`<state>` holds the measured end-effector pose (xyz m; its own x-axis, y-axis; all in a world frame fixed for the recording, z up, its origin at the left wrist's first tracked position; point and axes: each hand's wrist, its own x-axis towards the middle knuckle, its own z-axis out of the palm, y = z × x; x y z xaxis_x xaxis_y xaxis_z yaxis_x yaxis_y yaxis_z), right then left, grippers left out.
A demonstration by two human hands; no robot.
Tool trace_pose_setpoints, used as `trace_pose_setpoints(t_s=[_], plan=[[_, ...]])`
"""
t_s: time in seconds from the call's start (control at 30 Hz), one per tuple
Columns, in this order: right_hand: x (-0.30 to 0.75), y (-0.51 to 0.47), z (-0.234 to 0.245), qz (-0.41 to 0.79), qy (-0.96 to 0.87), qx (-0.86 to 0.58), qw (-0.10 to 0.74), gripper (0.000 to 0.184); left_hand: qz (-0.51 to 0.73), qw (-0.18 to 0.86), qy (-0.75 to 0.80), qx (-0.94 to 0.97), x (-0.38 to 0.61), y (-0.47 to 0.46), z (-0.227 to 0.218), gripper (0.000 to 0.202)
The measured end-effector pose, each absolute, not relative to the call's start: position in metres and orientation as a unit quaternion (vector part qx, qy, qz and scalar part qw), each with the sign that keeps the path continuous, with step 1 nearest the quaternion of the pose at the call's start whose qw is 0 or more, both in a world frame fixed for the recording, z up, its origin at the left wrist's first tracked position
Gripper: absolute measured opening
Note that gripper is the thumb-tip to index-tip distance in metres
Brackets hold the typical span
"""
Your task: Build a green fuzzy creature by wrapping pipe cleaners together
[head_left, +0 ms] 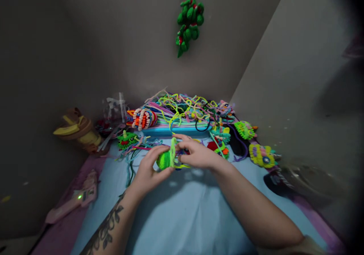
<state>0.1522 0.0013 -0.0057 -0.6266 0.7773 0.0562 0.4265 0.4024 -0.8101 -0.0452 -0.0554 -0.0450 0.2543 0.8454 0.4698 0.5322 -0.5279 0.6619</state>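
Observation:
Over the blue cloth, my left hand (148,168) curves its fingers and thumb around a rounded green pipe-cleaner piece (164,160). A lighter lime pipe-cleaner loop (172,152) stands along the piece's right side. My right hand (195,152) is closed at this loop, its fingertips on the lime strand; part of its grip is hidden behind the fingers. Below the right fingers a yellow-lime strand end (183,166) sticks out to the right. Some dark blue and red bits show between the hands, too small to make out.
A blue tray (176,131) heaped with pipe cleaners (182,109) stands at the back. Finished fuzzy figures, such as an orange-striped one (143,118) and a yellow one (262,155), lie around it. A pink glue gun (85,192) with a lit green light rests at left. Green ornaments (190,18) hang above.

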Motion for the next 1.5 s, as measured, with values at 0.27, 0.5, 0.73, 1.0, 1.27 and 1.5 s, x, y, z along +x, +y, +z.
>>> trace_pose_setpoints(t_s=[0.27, 0.5, 0.73, 1.0, 1.27, 1.5], plan=[[0.144, -0.002, -0.014, 0.400, -0.784, -0.399, 0.258, 0.020, 0.403, 0.221, 0.436, 0.774, -0.047, -0.055, -0.042, 0.045], [0.143, -0.006, -0.007, 0.381, -0.770, -0.411, 0.304, 0.017, 0.422, 0.285, 0.449, 0.734, -0.049, -0.053, -0.049, 0.047], [0.141, -0.013, -0.002, 0.255, -0.799, -0.332, 0.432, 0.015, 0.441, 0.312, 0.474, 0.695, -0.049, -0.052, -0.054, 0.048], [0.148, -0.032, 0.017, 0.187, -0.914, -0.155, 0.326, 0.012, 0.493, 0.304, 0.556, 0.596, -0.053, -0.047, -0.051, 0.044], [0.152, -0.027, 0.018, 0.263, -0.863, -0.197, 0.383, 0.011, 0.462, 0.201, 0.541, 0.673, -0.046, -0.054, -0.047, 0.042], [0.137, -0.026, 0.004, 0.179, -0.846, -0.340, 0.369, 0.011, 0.435, 0.146, 0.469, 0.755, -0.039, -0.058, -0.052, 0.041]])
